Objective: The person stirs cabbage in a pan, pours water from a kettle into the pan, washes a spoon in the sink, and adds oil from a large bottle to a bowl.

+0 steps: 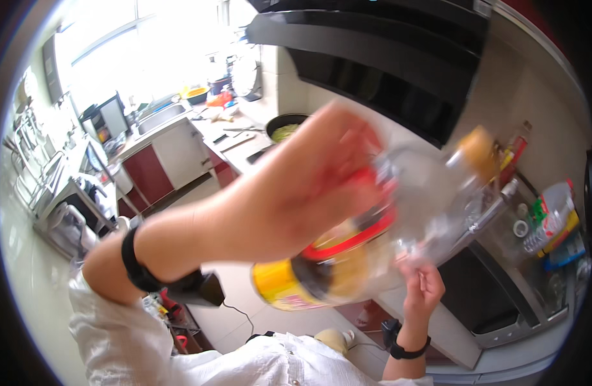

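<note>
My left hand [334, 178] reaches across the view, its fingers closed on a large clear plastic bottle [421, 193]. Red parts show at the grip, but blur hides whether they belong to a handle or a label. The bottle lies tilted in the air, its yellow cap [474, 149] towards the upper right and its yellow-labelled base towards the lower left. Some amber liquid seems to be in the lower part. My right hand [424, 287] is at the bottle's near side with fingers drawn together; whether they grip the bottle or only touch it is unclear.
A dark pan [288, 126] with green food stands behind my left arm, under a black range hood [373, 62]. To the right are a black-fronted oven [479, 289] and another plastic bottle [554, 222]. A sink [161, 119] lies below the bright window.
</note>
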`<state>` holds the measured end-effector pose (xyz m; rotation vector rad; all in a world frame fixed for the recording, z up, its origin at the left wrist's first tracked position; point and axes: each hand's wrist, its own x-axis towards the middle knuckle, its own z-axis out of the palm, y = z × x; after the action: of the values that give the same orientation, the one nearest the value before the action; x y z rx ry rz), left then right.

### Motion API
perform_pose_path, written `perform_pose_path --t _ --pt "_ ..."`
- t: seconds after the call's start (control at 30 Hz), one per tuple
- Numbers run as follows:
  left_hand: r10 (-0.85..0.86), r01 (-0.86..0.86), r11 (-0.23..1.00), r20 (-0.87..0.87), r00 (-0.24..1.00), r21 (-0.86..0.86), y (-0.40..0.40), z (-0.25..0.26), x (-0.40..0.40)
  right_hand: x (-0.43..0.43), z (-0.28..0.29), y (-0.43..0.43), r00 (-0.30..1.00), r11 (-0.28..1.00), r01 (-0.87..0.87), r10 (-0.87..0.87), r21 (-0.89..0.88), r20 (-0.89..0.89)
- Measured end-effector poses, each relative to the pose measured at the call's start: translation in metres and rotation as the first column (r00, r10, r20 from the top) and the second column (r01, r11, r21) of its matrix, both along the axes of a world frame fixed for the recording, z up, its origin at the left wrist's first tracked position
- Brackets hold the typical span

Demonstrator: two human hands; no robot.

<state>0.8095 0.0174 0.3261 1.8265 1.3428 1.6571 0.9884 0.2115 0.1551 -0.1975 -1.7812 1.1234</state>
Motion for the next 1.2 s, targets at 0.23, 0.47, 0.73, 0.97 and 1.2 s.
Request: perform_pose_path --t 0.23,0.47,0.73,0.97,1.2 --pt "0.471 -0.535 0.789 -0.263 0.842 -0.302 -0.186 -0.138 -0.066 -0.171 0.030 -0.122 0.782 0.814 -0.581 0.559 0.001 0.277" --pt "0.733 -0.675 0.655 0.071 0.676 -0.340 -0.276 -0.200 -0.173 -0.360 -0.008 -0.219 0.696 0.611 -0.718 0.631 0.333 0.342" --pt "0.891 -0.733 0.451 0.309 0.334 -0.509 -0.359 -0.247 -0.342 -0.590 -0.027 -0.311 0.567 0.401 -0.791 0.764 0.462 0.307" --pt "0.882 -0.833 0.439 0.338 0.328 -0.336 -0.382 -0.210 -0.542 -0.782 -0.007 -0.348 0.664 0.469 -0.668 0.726 0.578 0.179" --pt "0.773 -0.643 0.630 0.272 0.573 -0.434 -0.430 -0.214 -0.768 -0.944 -0.028 -0.352 0.514 0.255 -0.767 0.793 0.588 0.327"
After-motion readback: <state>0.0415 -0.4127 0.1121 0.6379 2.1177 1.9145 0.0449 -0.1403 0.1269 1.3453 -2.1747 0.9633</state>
